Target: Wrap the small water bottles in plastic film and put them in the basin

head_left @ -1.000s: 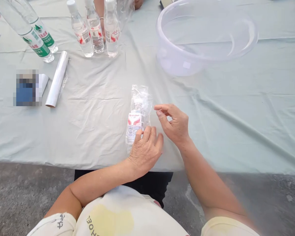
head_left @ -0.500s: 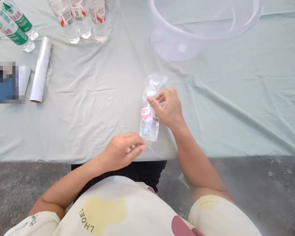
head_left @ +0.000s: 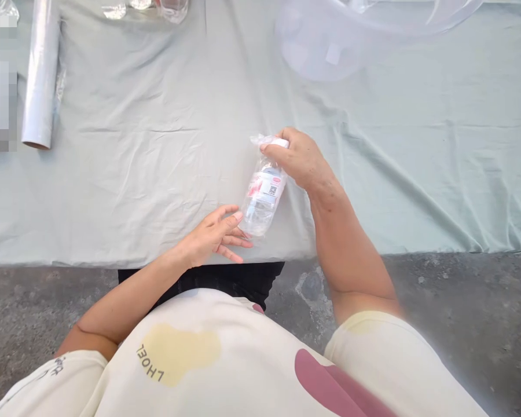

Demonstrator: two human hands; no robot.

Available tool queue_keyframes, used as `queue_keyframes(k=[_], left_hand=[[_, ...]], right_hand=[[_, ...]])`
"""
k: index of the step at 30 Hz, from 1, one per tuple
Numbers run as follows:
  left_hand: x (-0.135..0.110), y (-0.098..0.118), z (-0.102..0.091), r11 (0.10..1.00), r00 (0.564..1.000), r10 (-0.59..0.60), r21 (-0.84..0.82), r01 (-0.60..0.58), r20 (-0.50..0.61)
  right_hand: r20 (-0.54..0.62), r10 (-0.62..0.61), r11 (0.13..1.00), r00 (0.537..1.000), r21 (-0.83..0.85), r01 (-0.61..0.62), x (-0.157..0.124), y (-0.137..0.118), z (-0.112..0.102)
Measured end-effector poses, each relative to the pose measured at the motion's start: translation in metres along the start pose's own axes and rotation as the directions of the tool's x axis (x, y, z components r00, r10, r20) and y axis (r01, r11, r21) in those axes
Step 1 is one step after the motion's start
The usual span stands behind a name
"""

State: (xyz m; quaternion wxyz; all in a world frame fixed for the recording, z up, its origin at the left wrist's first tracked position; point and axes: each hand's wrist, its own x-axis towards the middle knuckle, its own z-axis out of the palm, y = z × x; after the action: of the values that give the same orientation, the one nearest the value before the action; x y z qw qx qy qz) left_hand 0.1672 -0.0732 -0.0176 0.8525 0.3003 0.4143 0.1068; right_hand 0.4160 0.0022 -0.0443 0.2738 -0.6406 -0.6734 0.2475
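A small clear water bottle with a red and white label, wrapped in clear plastic film, is tilted near the table's front edge. My right hand is closed round its capped top, where the film bunches. My left hand is open, fingers spread, with its fingertips at the bottle's lower end. Both hands are over the pale green tablecloth.
A roll of clear film lies at the far left. A large clear plastic basin stands at the back right. The bases of several bottles show at the top edge. Grey concrete floor lies below the table edge.
My right hand slid up to the bottle's top, closed on it and tilted the bottle up. My left hand opened and moved under the bottle's lower end. The view dropped toward me.
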Motion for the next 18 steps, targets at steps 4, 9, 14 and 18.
queue_keyframes(k=[4, 9, 14, 18], left_hand=[[0.002, 0.0, -0.005, 0.988, 0.994, -0.008, -0.152, 0.025, 0.112], [0.005, 0.023, -0.003, 0.962, 0.976, 0.104, -0.268, -0.049, 0.192], [0.02, 0.06, -0.012, 0.904, 0.92, 0.377, -0.171, -0.391, -0.107], [0.041, 0.081, -0.036, 0.658, 0.581, 0.694, 0.048, -0.751, -0.425]], right_hand=[[-0.183, -0.011, 0.998, 0.983, 0.052, 0.021, -0.02, -0.047, -0.019], [-0.503, -0.27, 0.961, 0.821, -0.093, 0.26, -0.041, -0.104, -0.032], [-0.46, -0.369, 0.917, 0.808, -0.039, 0.397, -0.03, -0.122, -0.024], [-0.367, -0.347, 0.925, 0.863, 0.021, 0.38, -0.002, -0.119, -0.016]])
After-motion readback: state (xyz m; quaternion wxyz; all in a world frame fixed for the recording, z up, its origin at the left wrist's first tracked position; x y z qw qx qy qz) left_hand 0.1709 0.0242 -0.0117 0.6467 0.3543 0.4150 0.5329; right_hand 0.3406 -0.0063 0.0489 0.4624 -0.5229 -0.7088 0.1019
